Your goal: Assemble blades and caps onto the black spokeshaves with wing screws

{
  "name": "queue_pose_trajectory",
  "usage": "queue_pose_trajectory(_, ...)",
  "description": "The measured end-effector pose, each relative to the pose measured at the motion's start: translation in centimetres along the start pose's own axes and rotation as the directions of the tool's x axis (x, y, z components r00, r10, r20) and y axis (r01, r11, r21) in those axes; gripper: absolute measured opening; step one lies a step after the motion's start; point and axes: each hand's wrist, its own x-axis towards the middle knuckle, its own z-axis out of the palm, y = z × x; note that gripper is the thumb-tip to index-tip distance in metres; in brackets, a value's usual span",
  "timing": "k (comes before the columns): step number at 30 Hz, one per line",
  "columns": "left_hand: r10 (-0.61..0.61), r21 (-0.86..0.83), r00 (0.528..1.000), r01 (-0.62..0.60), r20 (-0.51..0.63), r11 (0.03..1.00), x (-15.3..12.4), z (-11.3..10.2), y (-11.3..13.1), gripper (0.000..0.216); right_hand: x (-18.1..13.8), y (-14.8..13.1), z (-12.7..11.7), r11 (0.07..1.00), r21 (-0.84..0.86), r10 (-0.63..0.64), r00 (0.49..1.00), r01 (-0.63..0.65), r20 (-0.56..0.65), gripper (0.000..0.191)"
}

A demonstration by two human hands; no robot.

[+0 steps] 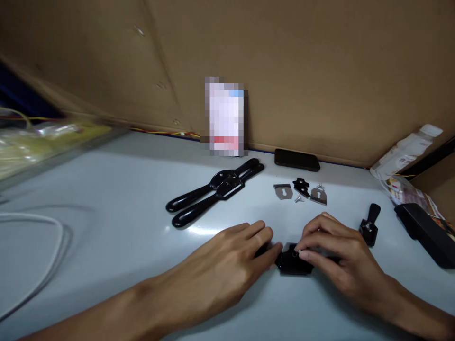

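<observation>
A small black metal tool body [291,263] lies on the pale table [117,189] between my hands. My left hand [231,258] grips its left handle, fingers curled over it. My right hand [334,251] covers the right side, fingertips pinched on a small screw or knob at the middle. Beyond them lie two assembled black two-handled tools [213,192], side by side. Two small metal blades [283,191], a black cap piece [301,185] and a wing screw [298,198] sit behind my right hand.
A dark phone [297,159] lies against the cardboard wall [302,71]. A black handle piece [369,225], a black case [426,232] and a plastic bottle [405,151] are at the right. A white cable [42,246] loops at the left, near a tray with wires [42,142].
</observation>
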Motion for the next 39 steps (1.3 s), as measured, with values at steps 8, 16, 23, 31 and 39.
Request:
queue_pose_trajectory(8, 0.008, 0.003, 0.999, -0.007, -0.037, 1.000, 0.3, -0.1, 0.1, 0.019, 0.1, 0.3, 1.1, 0.999, 0.029, -0.020, 1.000, 0.020, -0.022, 0.014)
queue_pose_trajectory(16, -0.004, 0.000, 1.000, 0.004, -0.030, 1.000, 0.4, -0.2, 0.1, 0.018, 0.0, 0.5, 1.5, 0.965, -0.191, -0.190, 0.981, 0.181, -0.033, 0.021)
queue_pose_trajectory(23, -0.014, -0.007, 0.999, 0.014, -0.038, 1.000, 0.6, 0.1, 0.2, 0.016, 0.0, 0.1, 1.4, 0.895, -0.336, -0.281, 0.956, 0.293, 0.086, 0.029)
queue_pose_trajectory(31, -0.034, -0.044, 0.999, 0.033, -0.019, 0.998, 0.4, 0.0, 0.5, 0.016, 1.2, 0.2, 1.0, 0.958, 0.089, 0.260, 0.957, -0.272, 0.131, 0.014)
queue_pose_trajectory(39, -0.029, -0.044, 0.999, 0.027, -0.036, 0.999, 0.4, 0.0, 0.6, 0.018, 2.0, 0.6, 0.5, 0.891, 0.211, 0.348, 0.904, -0.401, 0.247, 0.010)
